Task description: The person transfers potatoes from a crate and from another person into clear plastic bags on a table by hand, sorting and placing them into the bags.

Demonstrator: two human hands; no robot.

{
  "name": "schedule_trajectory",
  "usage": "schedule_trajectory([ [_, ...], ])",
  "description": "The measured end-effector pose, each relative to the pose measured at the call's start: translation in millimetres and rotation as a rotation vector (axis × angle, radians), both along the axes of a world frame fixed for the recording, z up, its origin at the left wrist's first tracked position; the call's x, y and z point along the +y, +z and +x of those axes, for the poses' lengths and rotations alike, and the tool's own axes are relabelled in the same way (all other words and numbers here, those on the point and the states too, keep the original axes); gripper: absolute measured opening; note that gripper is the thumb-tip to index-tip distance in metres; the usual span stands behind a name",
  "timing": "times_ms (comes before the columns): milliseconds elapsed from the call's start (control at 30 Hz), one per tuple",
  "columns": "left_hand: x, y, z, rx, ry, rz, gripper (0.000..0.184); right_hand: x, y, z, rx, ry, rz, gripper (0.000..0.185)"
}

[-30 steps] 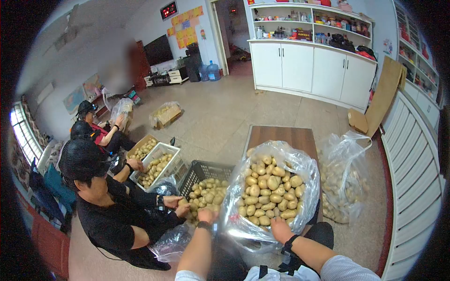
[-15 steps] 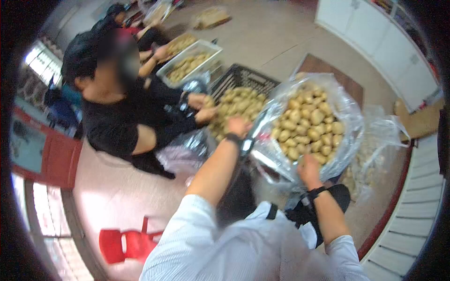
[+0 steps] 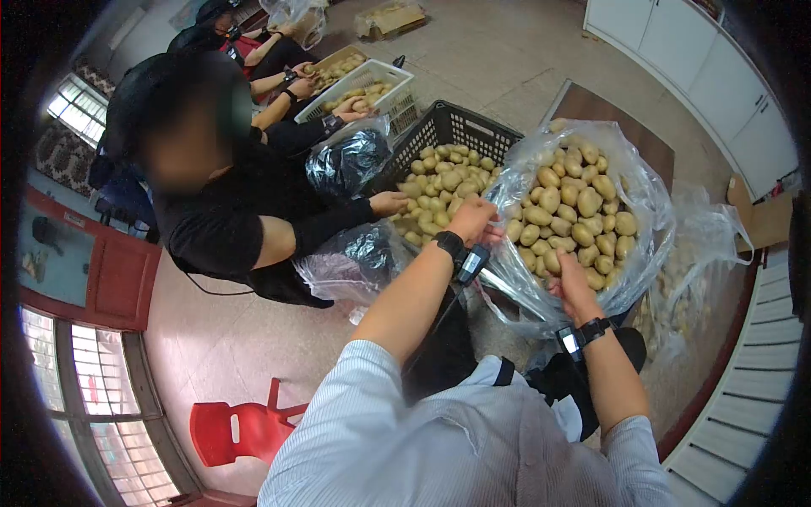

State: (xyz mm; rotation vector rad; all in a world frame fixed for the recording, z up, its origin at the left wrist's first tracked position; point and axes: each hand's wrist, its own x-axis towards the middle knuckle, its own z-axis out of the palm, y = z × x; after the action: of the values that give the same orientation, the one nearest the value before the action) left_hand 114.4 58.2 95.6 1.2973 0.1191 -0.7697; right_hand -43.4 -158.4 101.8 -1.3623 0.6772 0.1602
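Observation:
A clear plastic bag (image 3: 646,241), its mouth spread wide, is full of potatoes (image 3: 583,198). At the bag's left rim is my left hand (image 3: 475,221), fingers curled; what they hold, if anything, is hidden. My right hand (image 3: 576,286) is at the near side of the pile, thumb and fingers closed around a potato (image 3: 552,260). Left of the bag stands a black plastic crate (image 3: 486,128) holding more potatoes (image 3: 443,179). A co-worker's hand (image 3: 389,204) hovers at that crate's left edge. Both my wrists carry black straps with small devices.
A co-worker in black (image 3: 228,224) sits close on my left, with other people beyond. Farther back is a white crate (image 3: 397,100) with potatoes. Another plastic bag (image 3: 697,245) lies to the right. A red chair (image 3: 241,431) is at lower left, white cabinets (image 3: 693,51) at upper right.
My left hand has moved right, from over the black crate to the bag's rim. My right hand stays at the pile's near side. The co-worker's hands have moved apart.

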Motion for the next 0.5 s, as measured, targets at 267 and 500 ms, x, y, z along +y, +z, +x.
schedule_trajectory([
  [267,-13.4,9.2,-11.5,-0.004,-0.260,0.084,0.035,19.9,5.6,9.5,-0.002,0.173,0.172,0.042],
  [500,-10.6,33.5,-30.9,-0.010,-0.393,0.121,0.046,23.1,30.2,13.7,-0.027,0.198,0.146,0.040],
])
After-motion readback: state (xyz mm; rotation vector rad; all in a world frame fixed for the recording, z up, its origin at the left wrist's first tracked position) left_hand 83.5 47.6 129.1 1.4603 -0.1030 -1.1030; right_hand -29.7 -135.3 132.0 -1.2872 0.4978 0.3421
